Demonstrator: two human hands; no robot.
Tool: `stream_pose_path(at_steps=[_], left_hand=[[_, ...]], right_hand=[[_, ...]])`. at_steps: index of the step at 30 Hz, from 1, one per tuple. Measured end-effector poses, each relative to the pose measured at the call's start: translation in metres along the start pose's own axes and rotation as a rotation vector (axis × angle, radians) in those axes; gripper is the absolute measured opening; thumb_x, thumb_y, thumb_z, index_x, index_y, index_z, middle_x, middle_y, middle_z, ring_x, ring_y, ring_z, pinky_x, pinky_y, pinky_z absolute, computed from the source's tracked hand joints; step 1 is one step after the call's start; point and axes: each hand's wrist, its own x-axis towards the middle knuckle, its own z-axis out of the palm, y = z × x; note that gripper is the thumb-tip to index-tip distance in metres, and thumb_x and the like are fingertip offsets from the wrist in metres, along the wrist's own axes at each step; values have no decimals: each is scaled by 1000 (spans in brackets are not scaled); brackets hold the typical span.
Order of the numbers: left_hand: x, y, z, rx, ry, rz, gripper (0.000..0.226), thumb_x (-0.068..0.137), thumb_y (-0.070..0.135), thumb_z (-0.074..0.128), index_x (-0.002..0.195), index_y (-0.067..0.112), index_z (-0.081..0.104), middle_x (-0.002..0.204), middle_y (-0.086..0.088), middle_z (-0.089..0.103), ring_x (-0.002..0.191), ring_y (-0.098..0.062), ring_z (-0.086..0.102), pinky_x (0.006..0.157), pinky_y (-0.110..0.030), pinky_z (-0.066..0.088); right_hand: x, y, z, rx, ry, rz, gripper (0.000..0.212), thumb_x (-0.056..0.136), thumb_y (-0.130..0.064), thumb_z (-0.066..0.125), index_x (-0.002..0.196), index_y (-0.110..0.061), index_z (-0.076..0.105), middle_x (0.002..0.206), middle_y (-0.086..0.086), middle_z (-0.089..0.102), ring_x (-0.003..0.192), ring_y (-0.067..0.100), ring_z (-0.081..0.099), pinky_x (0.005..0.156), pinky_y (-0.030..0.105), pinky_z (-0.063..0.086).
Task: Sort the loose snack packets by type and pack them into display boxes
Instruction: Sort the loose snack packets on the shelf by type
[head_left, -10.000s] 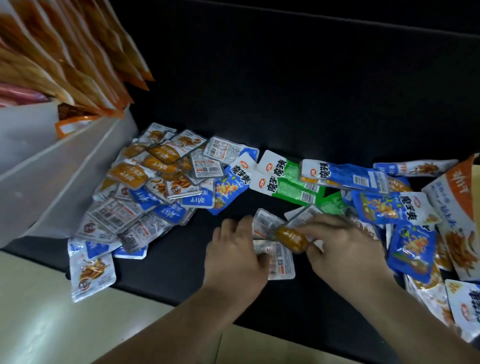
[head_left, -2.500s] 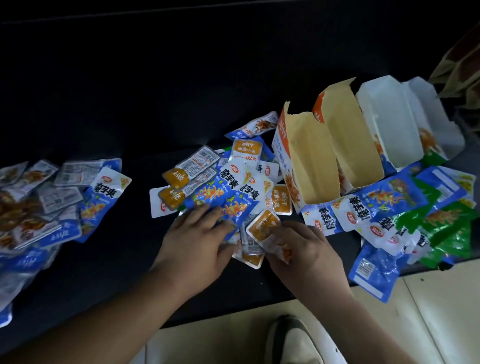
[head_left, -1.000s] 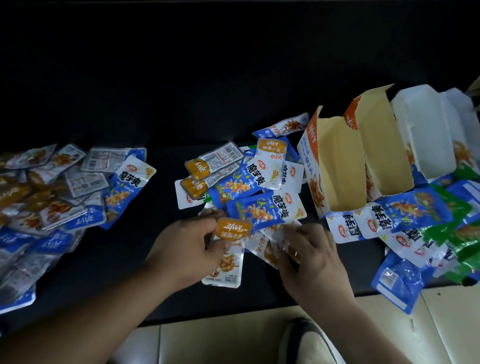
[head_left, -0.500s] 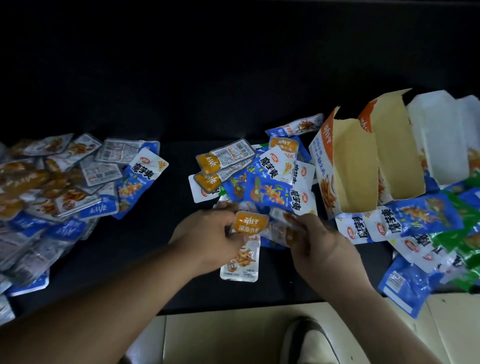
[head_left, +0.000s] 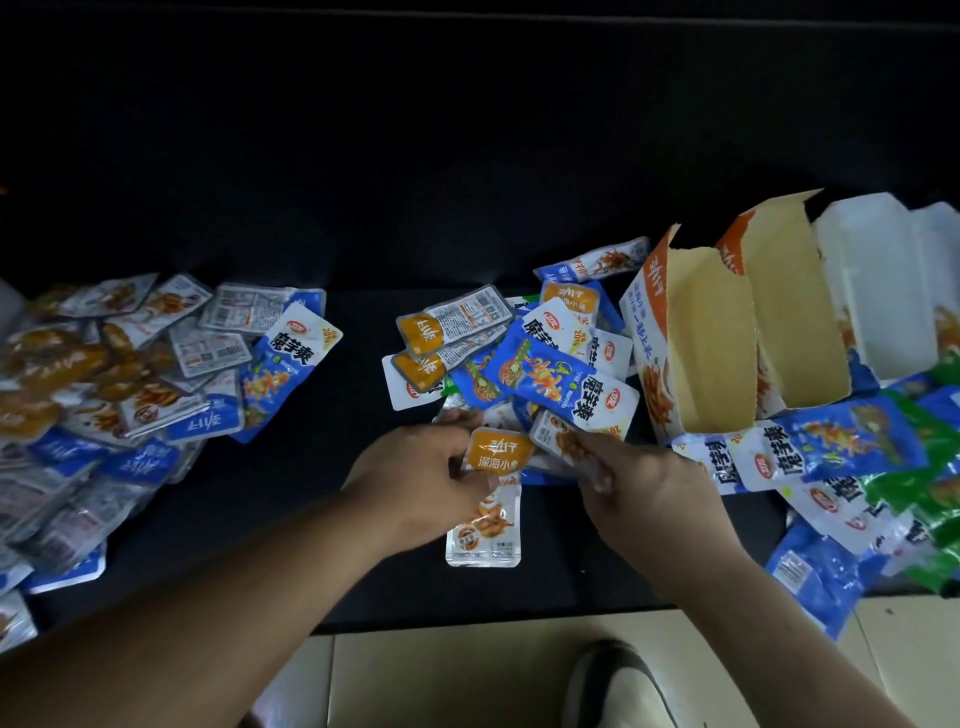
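My left hand (head_left: 421, 483) grips an orange-topped fish snack packet (head_left: 488, 499) that hangs upright over the dark surface. Just to its right, my right hand (head_left: 639, 488) pinches another small orange packet (head_left: 558, 439) at the near edge of the middle pile (head_left: 519, 353) of blue and orange packets. Open display boxes stand to the right: an orange one (head_left: 701, 338), a second orange one (head_left: 795, 306) and a white one (head_left: 872, 280).
A big heap of orange and blue packets (head_left: 130, 374) lies at the left. Blue and green packets (head_left: 857, 467) spill at the right, below the boxes. The dark surface (head_left: 291, 519) ends near me, with pale floor tiles and a shoe (head_left: 613, 680) below.
Over the last second my left hand lifted the orange-topped packet a little toward the pile, and my right hand took hold of another small orange packet. The view shifted slightly left.
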Motion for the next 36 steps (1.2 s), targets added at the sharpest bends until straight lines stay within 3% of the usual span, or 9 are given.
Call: stream_pose_path(at_steps=[9, 11, 12, 14, 18, 21, 26, 29, 36], left_hand=[[-2, 2, -1, -74, -47, -2, 26, 95, 52, 66, 120, 45, 67, 116, 25, 70, 101, 3, 68, 84, -27, 60], [-2, 4, -1, -174, -91, -21, 27, 98, 48, 63, 125, 44, 66, 117, 21, 71, 105, 1, 69, 91, -33, 60], [-3, 6, -1, -230, -91, -32, 26, 100, 46, 62, 126, 42, 66, 118, 19, 72, 107, 0, 69, 94, -34, 59], [-5, 14, -1, -337, 23, -20, 21, 102, 41, 60, 120, 35, 70, 113, 17, 73, 105, 0, 70, 91, -30, 59], [-10, 43, -3, -449, 326, 23, 14, 101, 35, 62, 106, 27, 73, 100, 14, 76, 93, 1, 72, 74, -20, 57], [-14, 66, -5, -729, 153, -51, 15, 103, 35, 60, 107, 32, 74, 98, 21, 77, 89, 6, 72, 72, -15, 52], [-20, 68, -8, -696, -6, -47, 21, 101, 43, 58, 108, 31, 74, 103, 21, 77, 100, 3, 71, 95, -30, 54], [-23, 74, -1, -768, -32, -89, 23, 100, 39, 61, 102, 21, 75, 101, 11, 80, 98, -4, 75, 97, -38, 57], [-17, 75, 2, -959, 1, -265, 19, 93, 31, 72, 102, 14, 74, 96, -6, 81, 89, -24, 79, 85, -49, 62]], right_hand=[[-13, -1, -16, 105, 10, 214, 29, 83, -13, 74, 110, -18, 65, 61, 5, 61, 57, 36, 63, 50, 29, 34], [-16, -7, -24, 289, 19, 320, 22, 89, -17, 71, 107, -24, 59, 66, -6, 60, 65, 8, 64, 54, 26, 41], [-17, -9, -29, 376, 42, 361, 22, 90, -17, 70, 104, -27, 57, 68, -12, 59, 67, -4, 60, 54, 12, 39], [-19, -14, -40, 475, 89, 429, 21, 91, -18, 70, 99, -32, 56, 73, -18, 60, 72, -14, 57, 57, 5, 39], [-20, -25, -58, 668, 184, 474, 6, 97, -22, 63, 95, -27, 65, 85, -21, 69, 81, -4, 65, 58, 7, 44], [-15, -35, -56, 804, 169, 496, 12, 103, -20, 54, 101, -25, 65, 86, -22, 68, 79, -8, 64, 60, 6, 45], [-13, -34, -47, 818, 185, 503, 14, 104, -18, 54, 104, -25, 67, 82, -12, 72, 77, 2, 67, 58, 10, 47], [-18, -40, -50, 996, 211, 492, 24, 102, -16, 60, 119, -32, 67, 101, -15, 76, 90, 3, 73, 73, 23, 58], [-20, -40, -52, 1347, -161, 540, 33, 108, -14, 47, 116, -31, 74, 107, -1, 78, 100, 17, 74, 84, 39, 60]])
